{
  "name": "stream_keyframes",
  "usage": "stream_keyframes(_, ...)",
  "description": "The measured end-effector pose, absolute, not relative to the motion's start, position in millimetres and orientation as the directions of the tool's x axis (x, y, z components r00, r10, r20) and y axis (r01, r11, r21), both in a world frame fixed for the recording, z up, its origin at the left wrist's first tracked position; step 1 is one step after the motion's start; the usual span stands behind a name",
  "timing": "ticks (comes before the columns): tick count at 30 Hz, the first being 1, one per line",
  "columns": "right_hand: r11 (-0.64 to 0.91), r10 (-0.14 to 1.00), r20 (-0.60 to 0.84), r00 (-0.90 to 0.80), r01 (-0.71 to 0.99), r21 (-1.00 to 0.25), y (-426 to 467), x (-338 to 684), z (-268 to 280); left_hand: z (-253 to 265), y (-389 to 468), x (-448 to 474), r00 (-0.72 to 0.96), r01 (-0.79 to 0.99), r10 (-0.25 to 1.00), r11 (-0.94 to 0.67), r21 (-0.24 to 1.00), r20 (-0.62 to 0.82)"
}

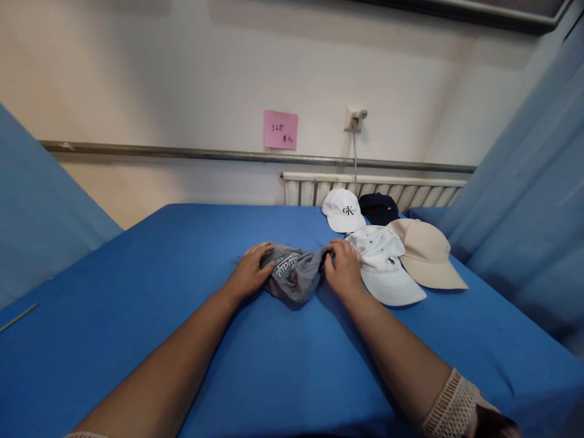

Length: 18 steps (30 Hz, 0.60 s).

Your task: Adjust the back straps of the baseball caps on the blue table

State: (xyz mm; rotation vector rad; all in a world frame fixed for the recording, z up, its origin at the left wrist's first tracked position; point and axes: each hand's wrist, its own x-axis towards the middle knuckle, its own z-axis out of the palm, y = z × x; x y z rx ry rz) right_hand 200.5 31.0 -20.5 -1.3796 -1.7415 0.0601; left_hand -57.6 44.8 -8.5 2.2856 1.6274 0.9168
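Observation:
A crumpled grey cap (296,280) with white lettering lies on the blue-covered table in front of me. At its left end my left hand (250,271) is closed, thumb and fingers on the cloth. My right hand (343,267) pinches a dark, narrow part at the cap's right end. Just beyond the right hand sits a white cap (383,267) with a small dark emblem, its brim towards me. The underside of the grey cap is hidden.
A beige cap (424,252), a white cap with black letters (342,210) and a dark navy cap (378,208) stand at the back right. A thin stick (18,317) lies far left. Behind are a radiator (319,190), wall rail (205,154) and plugged-in socket (353,120); blue curtains (524,201) flank the table.

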Motion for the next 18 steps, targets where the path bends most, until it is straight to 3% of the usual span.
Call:
stream_keyframes(3, 0.578, 0.705, 0.699, -0.115, 0.664, -0.475, 15, 191, -10, -14, 52, -64, 0.162, 0.849, 0.928, -0.305, 0.432, 0.335)
stream_keyframes(6, 0.669, 0.709, 0.606, -0.360, 0.614, -0.419, 3, 182, -4, -3, 49, -64, 0.226, 0.880, 0.916, -0.337, 0.333, 0.331)
stream_keyframes(12, 0.512, 0.854, 0.320, -0.410, 0.773, -0.375, 6, 181, -10, 13, 47, -69, 0.245, 0.930, 0.928, -0.307, 0.203, 0.281)
stream_keyframes(15, 0.500, 0.863, 0.278, -0.421, 0.790, -0.356, 8, 182, -12, 4, 52, -71, 0.273, 0.907, 0.889, -0.365, 0.209, 0.367)
stream_keyframes(18, 0.505, 0.860, 0.273, -0.431, 0.794, -0.337, 8, 179, -11, -7, 59, -66, 0.332, 0.868, 0.881, -0.425, 0.256, 0.336)
